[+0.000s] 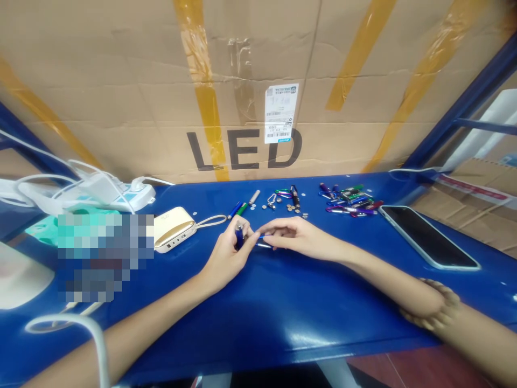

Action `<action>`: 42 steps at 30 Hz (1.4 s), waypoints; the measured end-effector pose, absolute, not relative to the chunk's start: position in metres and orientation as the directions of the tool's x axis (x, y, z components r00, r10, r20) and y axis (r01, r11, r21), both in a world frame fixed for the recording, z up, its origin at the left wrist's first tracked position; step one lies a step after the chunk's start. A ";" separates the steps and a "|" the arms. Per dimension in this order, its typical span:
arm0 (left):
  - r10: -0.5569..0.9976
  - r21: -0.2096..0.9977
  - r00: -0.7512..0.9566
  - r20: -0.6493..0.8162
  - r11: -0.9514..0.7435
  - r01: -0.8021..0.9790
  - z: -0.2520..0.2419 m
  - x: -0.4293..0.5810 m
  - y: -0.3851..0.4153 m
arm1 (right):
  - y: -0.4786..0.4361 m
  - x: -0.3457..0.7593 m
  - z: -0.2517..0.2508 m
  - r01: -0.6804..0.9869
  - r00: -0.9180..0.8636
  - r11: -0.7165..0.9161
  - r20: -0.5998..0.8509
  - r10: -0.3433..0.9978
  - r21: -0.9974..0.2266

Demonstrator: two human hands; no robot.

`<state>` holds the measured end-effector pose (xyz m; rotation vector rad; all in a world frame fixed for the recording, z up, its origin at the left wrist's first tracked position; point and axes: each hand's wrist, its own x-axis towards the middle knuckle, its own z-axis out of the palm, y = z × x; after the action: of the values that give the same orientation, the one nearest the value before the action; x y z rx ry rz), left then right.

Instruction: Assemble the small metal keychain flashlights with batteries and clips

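Note:
My left hand (228,256) is closed around a small dark-blue metal tube (239,236), held upright between thumb and fingers. Close beside it, my right hand (297,236) pinches a small blue and silver carabiner (264,242), mostly hidden by the fingers. The two hands meet above the blue table. Just behind the left hand lie a blue tube (233,210), a green tube (242,209) and a silver tube (254,197). Farther right are button cells (290,208), a green carabiner (283,192) and a black tube (295,198).
A pile of coloured tubes and carabiners (351,201) lies at the back right, near a phone (430,237). To the left sit a cream power bank (174,230), a white power strip (139,195) and cables. A large cardboard box (153,124) stands behind the table (258,323).

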<state>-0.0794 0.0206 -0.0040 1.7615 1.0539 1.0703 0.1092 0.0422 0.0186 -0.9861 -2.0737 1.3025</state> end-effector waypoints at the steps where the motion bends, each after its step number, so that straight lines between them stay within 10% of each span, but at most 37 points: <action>1: 0.917 0.904 0.299 0.266 -0.344 0.252 -0.004 -0.079 0.020 | 0.042 0.109 0.018 0.329 -0.615 0.344 0.077 0.785 -0.879; 12: 0.913 0.970 0.399 0.080 -0.164 0.180 -0.004 -0.079 0.022 | 0.038 0.104 0.017 0.174 -0.561 0.423 0.264 0.785 -0.889; 25: 0.928 0.976 0.333 0.165 -0.202 0.080 -0.005 -0.078 0.024 | 0.042 0.111 0.015 0.296 -0.611 0.729 0.464 0.641 -0.618; 37: 0.911 0.876 0.239 0.337 -0.396 0.274 -0.003 -0.077 0.018 | 0.032 0.104 0.003 0.499 -0.698 0.866 0.577 0.424 -0.032; 42: 0.896 0.840 0.262 0.357 -0.431 0.329 -0.003 -0.076 0.015 | 0.032 0.102 0.004 0.518 -0.703 0.855 0.588 0.401 0.037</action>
<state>-0.0765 0.0145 -0.0029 1.9004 1.1080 1.1433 0.1019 0.0316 0.0040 -0.6670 -2.4434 -0.2662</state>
